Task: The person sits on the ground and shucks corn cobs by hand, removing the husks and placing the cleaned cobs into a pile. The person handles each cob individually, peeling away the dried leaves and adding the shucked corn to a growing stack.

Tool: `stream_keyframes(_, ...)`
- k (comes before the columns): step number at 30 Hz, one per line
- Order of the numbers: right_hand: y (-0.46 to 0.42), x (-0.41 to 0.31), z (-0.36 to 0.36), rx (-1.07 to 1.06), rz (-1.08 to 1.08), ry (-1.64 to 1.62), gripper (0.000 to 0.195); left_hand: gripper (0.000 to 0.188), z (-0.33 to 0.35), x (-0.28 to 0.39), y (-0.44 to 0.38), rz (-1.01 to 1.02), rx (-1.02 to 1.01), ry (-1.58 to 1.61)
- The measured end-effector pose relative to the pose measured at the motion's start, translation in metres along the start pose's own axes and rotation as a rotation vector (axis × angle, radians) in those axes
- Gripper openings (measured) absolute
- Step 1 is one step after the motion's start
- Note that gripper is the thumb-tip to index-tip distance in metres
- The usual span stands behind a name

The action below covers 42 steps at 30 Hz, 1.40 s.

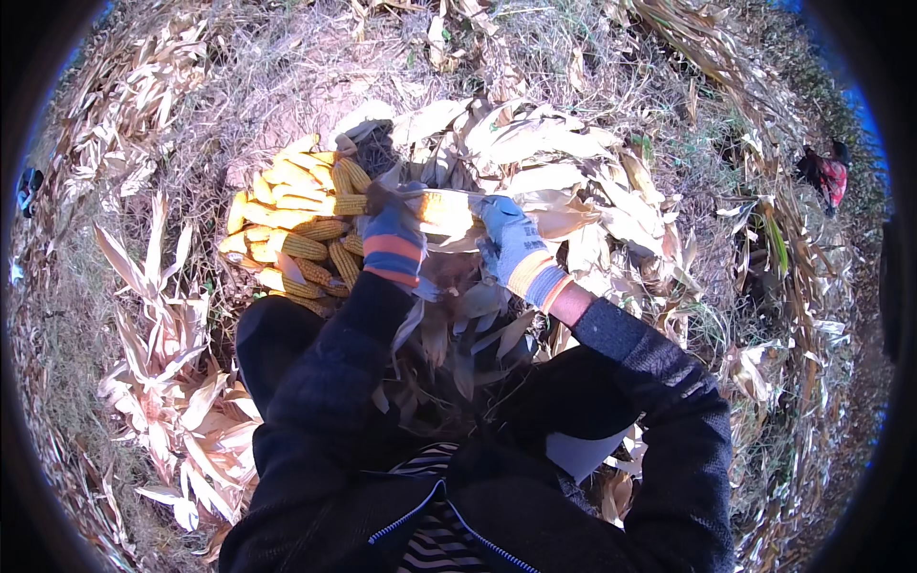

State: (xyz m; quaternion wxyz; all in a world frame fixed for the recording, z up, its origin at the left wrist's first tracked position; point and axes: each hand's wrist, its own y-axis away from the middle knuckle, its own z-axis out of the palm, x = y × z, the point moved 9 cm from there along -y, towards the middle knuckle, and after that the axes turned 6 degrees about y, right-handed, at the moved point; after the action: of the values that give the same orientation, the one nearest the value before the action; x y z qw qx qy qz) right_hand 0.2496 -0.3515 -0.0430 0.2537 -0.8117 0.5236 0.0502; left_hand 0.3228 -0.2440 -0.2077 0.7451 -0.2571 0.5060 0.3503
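Note:
Between my two gloved hands lies a yellow corn cob (438,209), with pale husk partly around it. My left hand (392,222), in a grey glove with an orange and blue cuff, grips the cob's left end. My right hand (510,233), in a matching glove that bears writing, is closed at the right end, where the husk is. Just left of my left hand is a pile of husked corn cobs (290,229) on the ground. Loose dry husks (551,165) are heaped beyond and beside my right hand. My fingertips are partly hidden.
Dry husks and stalks (186,422) lie on the left, and more cut stalks (802,215) run along the right. Dry grass (286,86) covers the ground ahead. A person in red and dark clothing (831,179) is at the far right; dark shapes (29,190) show at the far left.

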Motion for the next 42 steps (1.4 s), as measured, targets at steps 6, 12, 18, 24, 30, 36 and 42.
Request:
stream_keyframes(6, -0.013, 0.006, -0.001, -0.015, 0.071, -0.086, 0.04, 0.029, 0.038, 0.002, 0.018, 0.412, -0.155, -1.476)
stream_keyframes(12, -0.006, 0.011, -0.007, -0.015, 0.094, -0.095, 0.052, 0.028, 0.026, -0.027, 0.016, 0.469, -0.278, -1.958)
stream_keyframes(18, -0.007, 0.008, -0.012, -0.03, 0.089, -0.116, 0.061, 0.029, 0.004, -0.079, 0.027, 0.477, -0.36, -2.883)
stream_keyframes(24, -0.009, -0.002, -0.017, 0.004, 0.097, -0.016, 0.057, 0.033, -0.007, -0.069, 0.018, 0.243, -0.123, -2.248)
stream_keyframes(30, -0.016, 0.004, -0.021, 0.053, 0.188, -0.296, 0.048, 0.043, -0.016, -0.067, 0.007, 0.069, -0.163, -1.962)
stream_keyframes(36, -0.013, 0.013, -0.031, 0.028, 0.271, -0.477, 0.044, 0.017, -0.029, -0.088, -0.003, -0.245, -0.009, -1.36)
stream_keyframes(42, -0.012, 0.038, -0.024, 0.019, 0.375, -0.835, 0.046, 0.02, -0.034, -0.091, 0.0, -0.397, 0.026, -1.099)
